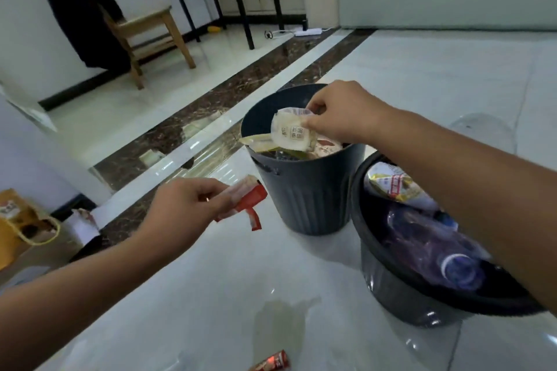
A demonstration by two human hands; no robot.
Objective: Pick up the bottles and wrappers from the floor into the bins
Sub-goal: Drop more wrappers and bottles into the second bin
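Nearest, a small red foil wrapper (271,364) lies on the glossy white tile floor (211,295), not yet collected. Beside it to the right, the nearer dark ribbed plastic bin (401,301) holds clear plastic bottles (446,256). The left hand (184,208) pinches a torn red-and-white wrapper (247,202) short of the bins. Farther on, the right hand (340,111) grips a pale printed wrapper (291,132) over the farther dark bin (304,193), which is heaped with wrappers. Released carelessly, it could slide off that heap onto the floor.
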